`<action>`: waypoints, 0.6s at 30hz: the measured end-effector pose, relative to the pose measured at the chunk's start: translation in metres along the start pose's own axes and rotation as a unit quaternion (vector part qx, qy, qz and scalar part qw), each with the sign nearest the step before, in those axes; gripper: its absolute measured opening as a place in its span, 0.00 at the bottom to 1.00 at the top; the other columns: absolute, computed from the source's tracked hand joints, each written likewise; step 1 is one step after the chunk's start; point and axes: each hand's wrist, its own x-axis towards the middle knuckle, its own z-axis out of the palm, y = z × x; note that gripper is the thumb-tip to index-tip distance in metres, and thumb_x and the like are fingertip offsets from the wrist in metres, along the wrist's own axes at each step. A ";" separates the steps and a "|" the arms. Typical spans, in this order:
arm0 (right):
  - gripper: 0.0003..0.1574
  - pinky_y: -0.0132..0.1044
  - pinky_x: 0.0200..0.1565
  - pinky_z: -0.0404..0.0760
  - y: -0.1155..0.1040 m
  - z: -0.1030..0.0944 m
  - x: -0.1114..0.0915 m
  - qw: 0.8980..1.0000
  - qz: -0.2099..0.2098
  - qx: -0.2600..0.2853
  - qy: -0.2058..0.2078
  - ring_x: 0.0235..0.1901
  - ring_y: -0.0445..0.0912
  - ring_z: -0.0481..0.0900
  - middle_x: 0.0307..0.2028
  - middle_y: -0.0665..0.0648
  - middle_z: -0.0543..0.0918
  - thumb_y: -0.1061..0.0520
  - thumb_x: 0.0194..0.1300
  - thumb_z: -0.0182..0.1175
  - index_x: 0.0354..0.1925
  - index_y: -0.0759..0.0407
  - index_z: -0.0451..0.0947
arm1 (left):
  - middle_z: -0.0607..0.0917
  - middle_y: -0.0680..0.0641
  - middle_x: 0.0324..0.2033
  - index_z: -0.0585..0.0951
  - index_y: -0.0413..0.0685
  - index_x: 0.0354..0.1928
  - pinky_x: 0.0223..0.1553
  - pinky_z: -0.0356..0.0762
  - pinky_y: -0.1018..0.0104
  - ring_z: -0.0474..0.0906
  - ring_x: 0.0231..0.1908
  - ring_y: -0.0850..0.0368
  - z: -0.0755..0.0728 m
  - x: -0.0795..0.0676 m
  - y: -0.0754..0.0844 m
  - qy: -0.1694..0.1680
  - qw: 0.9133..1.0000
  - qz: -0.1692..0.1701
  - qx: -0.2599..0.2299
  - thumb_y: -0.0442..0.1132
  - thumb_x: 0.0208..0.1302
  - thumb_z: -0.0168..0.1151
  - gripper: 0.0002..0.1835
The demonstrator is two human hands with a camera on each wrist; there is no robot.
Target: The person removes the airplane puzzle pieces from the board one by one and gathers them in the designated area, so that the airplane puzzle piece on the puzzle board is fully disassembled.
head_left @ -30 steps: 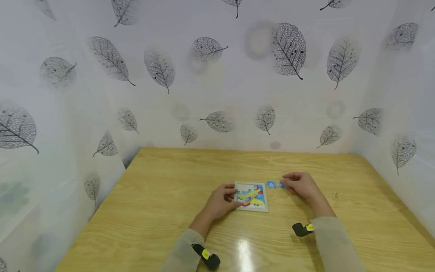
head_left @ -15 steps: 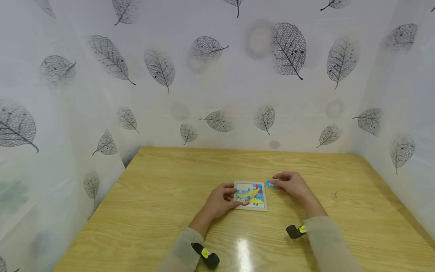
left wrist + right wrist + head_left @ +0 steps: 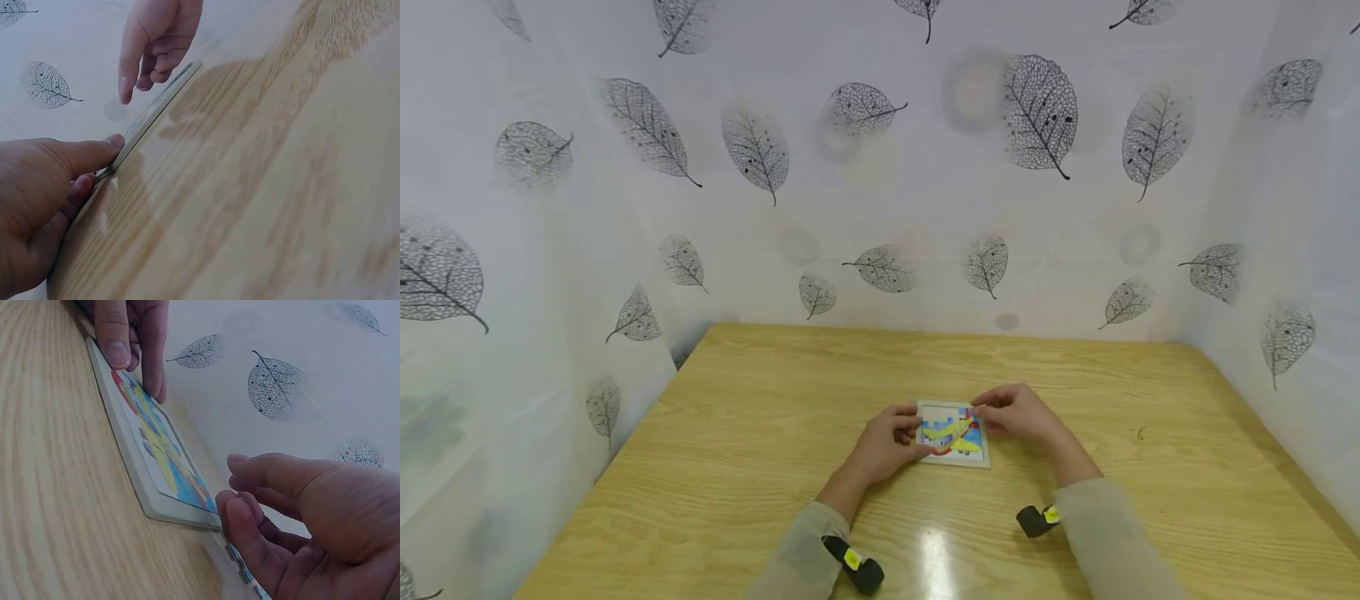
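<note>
A square jigsaw puzzle (image 3: 951,433) in a pale frame lies flat on the table, with a yellow and red airplane on blue. Its upper left part shows bare backing. My left hand (image 3: 886,446) grips the frame's left edge, the thumb on top, as the left wrist view (image 3: 37,206) of that hand also shows. At the upper right corner hovers my right hand (image 3: 1018,412), fingers loosely bent. In the right wrist view, nothing shows between the thumb and fingers of that right hand (image 3: 337,512). Blue puzzle pieces (image 3: 240,565) lie partly hidden below it, beside the frame.
The wooden table (image 3: 760,400) extends around the puzzle on every side. A white curtain (image 3: 925,192) printed with grey leaves hangs behind and at both sides. Both sleeved wrists carry small black cameras (image 3: 1036,521).
My right hand has moved left from the loose blue pieces to the puzzle's upper right corner, now covering the pieces in the head view. My left hand has stayed on the frame.
</note>
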 end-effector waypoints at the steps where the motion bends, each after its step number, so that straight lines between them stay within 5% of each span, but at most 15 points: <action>1: 0.18 0.32 0.35 0.84 -0.001 0.003 0.000 1.000 -0.001 -0.005 -0.005 0.31 0.42 0.81 0.38 0.59 0.84 0.56 0.69 0.64 0.51 0.67 0.83 | 0.77 0.44 0.63 0.81 0.37 0.58 0.45 0.77 0.71 0.77 0.43 0.60 0.000 0.000 0.000 0.000 1.000 0.000 0.000 0.42 0.59 0.74 0.27; 18: 0.09 0.31 0.25 0.76 -0.005 0.025 0.001 0.997 -0.018 -0.072 -0.005 0.22 0.40 0.75 0.29 0.55 0.84 0.60 0.67 0.64 0.43 0.64 0.86 | 0.77 0.45 0.63 0.82 0.39 0.58 0.45 0.77 0.71 0.76 0.43 0.61 0.002 0.001 -0.003 0.004 1.000 0.004 0.002 0.43 0.59 0.74 0.26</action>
